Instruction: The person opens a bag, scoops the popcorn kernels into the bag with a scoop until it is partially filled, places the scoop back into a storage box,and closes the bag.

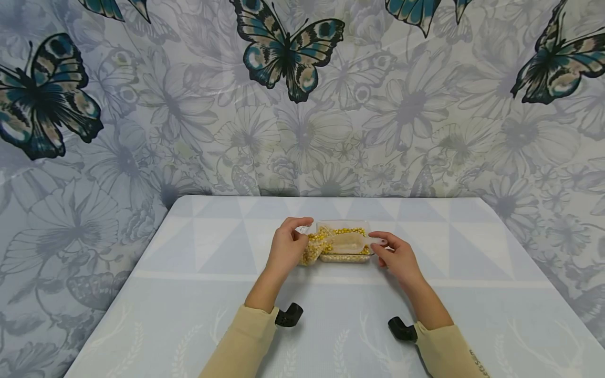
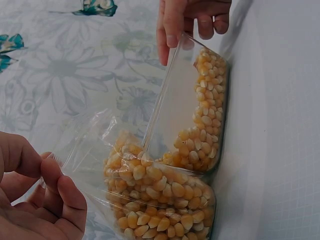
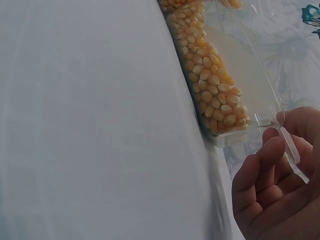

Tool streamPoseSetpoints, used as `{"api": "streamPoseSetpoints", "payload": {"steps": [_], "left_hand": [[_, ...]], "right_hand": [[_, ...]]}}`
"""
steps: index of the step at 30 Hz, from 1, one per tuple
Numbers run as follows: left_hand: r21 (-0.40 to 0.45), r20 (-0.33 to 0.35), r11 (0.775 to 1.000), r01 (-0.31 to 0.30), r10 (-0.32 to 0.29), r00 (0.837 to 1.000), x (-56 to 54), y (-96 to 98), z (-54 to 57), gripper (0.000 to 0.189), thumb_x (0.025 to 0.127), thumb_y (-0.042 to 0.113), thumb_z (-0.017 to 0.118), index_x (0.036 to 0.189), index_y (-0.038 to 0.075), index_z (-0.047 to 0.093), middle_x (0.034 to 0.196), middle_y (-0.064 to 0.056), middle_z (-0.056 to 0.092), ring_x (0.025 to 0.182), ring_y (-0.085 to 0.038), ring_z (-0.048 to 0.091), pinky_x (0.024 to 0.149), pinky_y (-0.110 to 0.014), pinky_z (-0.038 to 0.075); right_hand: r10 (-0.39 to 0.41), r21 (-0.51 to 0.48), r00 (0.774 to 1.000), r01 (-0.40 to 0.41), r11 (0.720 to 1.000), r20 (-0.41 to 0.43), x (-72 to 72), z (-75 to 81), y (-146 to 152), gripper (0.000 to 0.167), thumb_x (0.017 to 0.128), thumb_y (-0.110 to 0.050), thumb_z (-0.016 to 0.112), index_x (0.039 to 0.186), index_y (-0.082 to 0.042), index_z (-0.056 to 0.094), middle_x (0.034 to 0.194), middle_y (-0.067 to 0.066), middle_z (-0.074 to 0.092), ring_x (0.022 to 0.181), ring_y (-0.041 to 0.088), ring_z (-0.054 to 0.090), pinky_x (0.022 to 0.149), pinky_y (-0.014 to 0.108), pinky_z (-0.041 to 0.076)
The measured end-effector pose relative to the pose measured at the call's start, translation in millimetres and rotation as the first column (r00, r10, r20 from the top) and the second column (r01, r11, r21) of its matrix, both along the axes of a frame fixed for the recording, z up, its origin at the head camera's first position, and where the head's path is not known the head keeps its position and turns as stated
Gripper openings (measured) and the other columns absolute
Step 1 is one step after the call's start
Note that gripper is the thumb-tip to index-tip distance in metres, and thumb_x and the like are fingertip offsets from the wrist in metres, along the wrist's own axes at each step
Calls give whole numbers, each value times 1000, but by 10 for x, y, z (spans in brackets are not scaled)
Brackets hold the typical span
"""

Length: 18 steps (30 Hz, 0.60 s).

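Note:
A clear rectangular container holds yellow corn kernels on the table. Over its kernels lies a translucent scoop, its handle pinched between thumb and fingers of my right hand at the container's right end. Against the left end stands a clear plastic bag full of corn kernels. My left hand pinches the upper edge of that bag, as the left wrist view shows. The scoop's bowl reaches toward the bag's mouth; whether its tip is inside the bag I cannot tell.
The table has a pale cover with triangles and leaf prints. Behind it hangs a floral cloth with large butterflies. A black wrist device sits at the left sleeve, another black device at the right one.

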State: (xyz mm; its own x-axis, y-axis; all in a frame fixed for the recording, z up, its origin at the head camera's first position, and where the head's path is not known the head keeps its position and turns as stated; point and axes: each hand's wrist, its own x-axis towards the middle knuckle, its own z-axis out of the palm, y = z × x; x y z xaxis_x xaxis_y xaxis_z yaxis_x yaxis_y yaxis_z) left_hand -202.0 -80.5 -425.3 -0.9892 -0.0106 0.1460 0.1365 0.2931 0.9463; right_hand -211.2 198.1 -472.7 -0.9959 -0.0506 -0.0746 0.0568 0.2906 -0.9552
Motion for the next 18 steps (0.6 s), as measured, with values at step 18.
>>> {"api": "streamPoseSetpoints", "payload": {"steps": [18], "left_hand": [[-1, 0, 1000, -2, 2, 1000, -7, -4, -3, 46, 88, -3, 50, 121, 20, 71, 118, 4, 64, 64, -15, 41, 52, -22, 34]], "right_hand": [[-38, 108, 996, 47, 993, -84, 17, 46, 138, 39, 96, -21, 66, 133, -10, 64, 104, 11, 59, 56, 13, 52, 51, 27, 41]]}}
